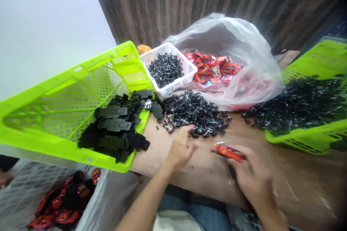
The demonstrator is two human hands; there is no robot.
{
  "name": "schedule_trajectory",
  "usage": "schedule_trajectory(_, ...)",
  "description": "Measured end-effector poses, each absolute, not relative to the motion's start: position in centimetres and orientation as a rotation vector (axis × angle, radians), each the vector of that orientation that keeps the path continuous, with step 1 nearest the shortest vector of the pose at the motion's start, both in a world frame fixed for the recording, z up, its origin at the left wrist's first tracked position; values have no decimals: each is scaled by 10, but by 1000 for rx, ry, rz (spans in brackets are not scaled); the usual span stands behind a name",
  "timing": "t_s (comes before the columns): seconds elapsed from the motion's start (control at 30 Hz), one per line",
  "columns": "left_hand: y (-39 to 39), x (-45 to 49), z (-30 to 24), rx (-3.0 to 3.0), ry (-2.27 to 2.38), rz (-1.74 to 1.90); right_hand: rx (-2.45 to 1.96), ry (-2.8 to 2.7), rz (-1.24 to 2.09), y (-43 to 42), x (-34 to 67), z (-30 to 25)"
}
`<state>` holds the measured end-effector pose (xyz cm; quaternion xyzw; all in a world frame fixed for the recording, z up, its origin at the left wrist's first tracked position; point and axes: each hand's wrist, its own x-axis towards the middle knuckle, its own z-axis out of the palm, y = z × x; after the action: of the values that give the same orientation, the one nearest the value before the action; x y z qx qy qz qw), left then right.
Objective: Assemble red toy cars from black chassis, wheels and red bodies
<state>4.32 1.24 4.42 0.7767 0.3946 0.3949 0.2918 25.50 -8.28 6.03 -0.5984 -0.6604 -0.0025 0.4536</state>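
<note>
My right hand [251,175] grips a red toy car body [227,151] with colourful printing, just above the wooden table. My left hand [181,149] reaches to the near edge of a loose pile of black wheels on metal axles [193,113]. Its thumb and fingers are apart, somewhat blurred, and nothing shows in them. Left of this hand, flat black car base plates [114,124] lie stacked in a tipped green crate [132,57].
A white basket [169,48] holds more wheels. Behind the pile, a clear plastic bag [255,36] contains red car bodies [214,68]. At right, wheels spill from another green crate [306,144]. Assembled red cars [62,202] lie in a lined container at lower left. A person's hand [5,179] shows at the left edge.
</note>
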Motion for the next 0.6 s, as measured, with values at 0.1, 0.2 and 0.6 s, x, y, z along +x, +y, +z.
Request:
schedule_trajectory(0.1, 72, 11, 51, 1882, 1879, 958, -1608, -1524, -318, -93, 316, 37)
schedule_trajectory(0.2, 132, -11, 51, 1681, 2262, 743, -1680, -1649, -431, -105, 369, -5)
schedule_trajectory(0.6, 103, -18, 62, 871, 1306, 1416, -2491, -1609, -200, 59, 388, 41)
